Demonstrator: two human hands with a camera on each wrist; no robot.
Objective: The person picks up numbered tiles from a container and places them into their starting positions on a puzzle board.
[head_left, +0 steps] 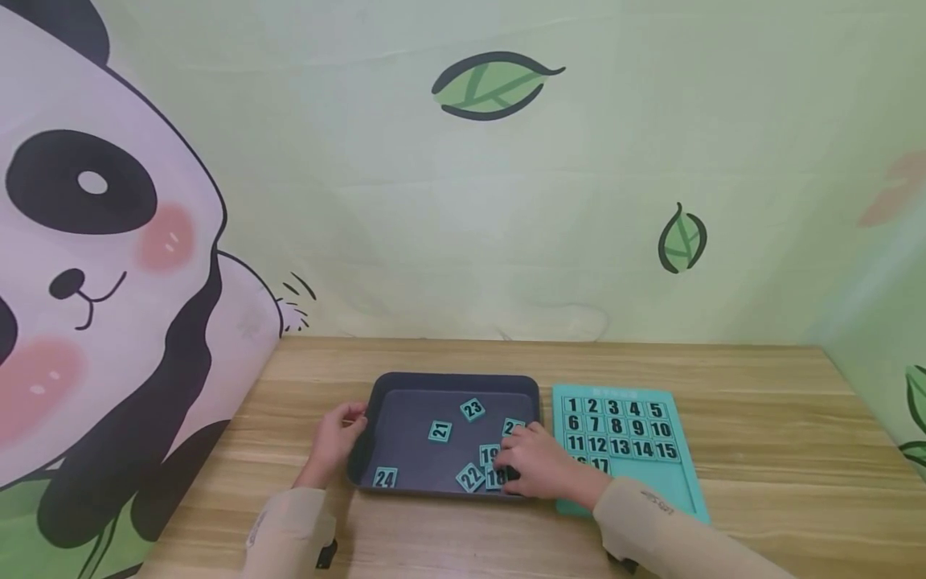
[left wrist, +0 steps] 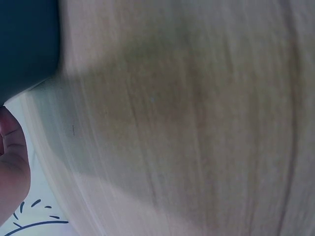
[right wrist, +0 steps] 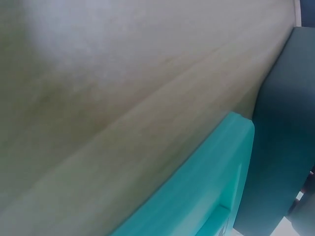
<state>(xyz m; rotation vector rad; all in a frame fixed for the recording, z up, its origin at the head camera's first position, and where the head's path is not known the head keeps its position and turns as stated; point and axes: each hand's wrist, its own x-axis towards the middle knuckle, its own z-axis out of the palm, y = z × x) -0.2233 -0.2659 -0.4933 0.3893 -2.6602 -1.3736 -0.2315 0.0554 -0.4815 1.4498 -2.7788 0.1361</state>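
Note:
A dark shallow tray lies on the table with several teal number tiles in it. My left hand grips its left rim with bent fingers; one finger shows against the tray's outer side in the left wrist view. Over the tray's right side, my right hand pinches the edge of the number 18 tile between fingers and thumb. Close to it lie tile 19 and tile 22. Another tile, partly covered by the hand, sits just above. The teal number board stands right of the tray.
Farther left in the tray are tile 21, tile 23 and tile 24. The board carries numbers 1 to 17 in rows, its lower right bare. A wall cloth with a printed panda rises behind the wooden table.

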